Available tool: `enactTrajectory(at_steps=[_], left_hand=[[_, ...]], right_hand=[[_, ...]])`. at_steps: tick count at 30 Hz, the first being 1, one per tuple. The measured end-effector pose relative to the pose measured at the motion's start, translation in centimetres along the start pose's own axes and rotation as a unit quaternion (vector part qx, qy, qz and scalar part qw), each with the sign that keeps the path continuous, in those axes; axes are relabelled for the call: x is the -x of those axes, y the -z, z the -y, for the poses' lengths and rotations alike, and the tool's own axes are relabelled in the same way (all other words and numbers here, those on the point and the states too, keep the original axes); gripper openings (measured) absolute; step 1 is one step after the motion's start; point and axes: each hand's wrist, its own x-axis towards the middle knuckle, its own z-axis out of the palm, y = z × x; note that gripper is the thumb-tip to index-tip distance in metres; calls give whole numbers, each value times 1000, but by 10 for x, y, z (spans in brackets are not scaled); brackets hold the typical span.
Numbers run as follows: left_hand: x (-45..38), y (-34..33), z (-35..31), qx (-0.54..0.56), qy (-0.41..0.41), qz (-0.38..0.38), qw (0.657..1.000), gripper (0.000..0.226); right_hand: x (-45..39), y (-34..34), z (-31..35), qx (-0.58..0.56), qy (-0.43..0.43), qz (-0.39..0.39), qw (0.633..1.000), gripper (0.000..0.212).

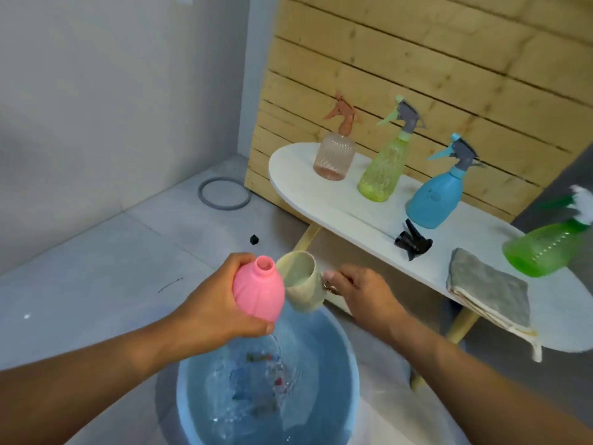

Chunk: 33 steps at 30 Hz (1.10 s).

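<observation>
From where I stood, the person was at the filling step. The left hand was wrapped round the belly of the pink bottle, holding it above the blue bucket of water on the floor, neck bare and pointing up and away. The right hand pinched the handle of a cream mug, which leaned over with its lip just beside the bottle's mouth. A thin thread of water fell from under the bottle into the bucket, so I judged some of the pour was missing that narrow neck.

I could not tell how full the bottle was, its pink wall being opaque. The next move, as I read it, called for the mug's lip to sit squarely over the opening and tip slowly, with the bottle held more upright and over the bucket to catch the spill.

After that the bottle would want its top. A black spray head lay loose on the white desk, probably the one for it, near a folded grey cloth — handy for wiping the wet bottle. Four capped spray bottles stood along the desk as well.
</observation>
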Motion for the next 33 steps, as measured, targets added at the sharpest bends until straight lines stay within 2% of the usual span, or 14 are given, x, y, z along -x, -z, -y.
enactTrajectory(at_steps=[5,9,15,22,31,33], left_hand=[[-5,1,-4,28,-3,4,1000,89],[-12,1,-8,54,7,21,998,89],[-22,-1,-8,57,13,17,998,90],[-35,-5,-13,55,1,-1,998,95],[-39,-9,-17,52,-10,-9,999,96],[-40,-9,-18,56,-11,-5,998,95]], right_hand=[[-16,50,13,-202,22,-80,976,35],[-47,76,24,-258,17,-105,960,34],[-101,89,39,-191,12,-78,978,26],[-141,73,40,-150,-17,-53,987,24],[-154,69,38,-110,-25,-66,991,26],[-150,71,40,-77,-13,-82,994,33]])
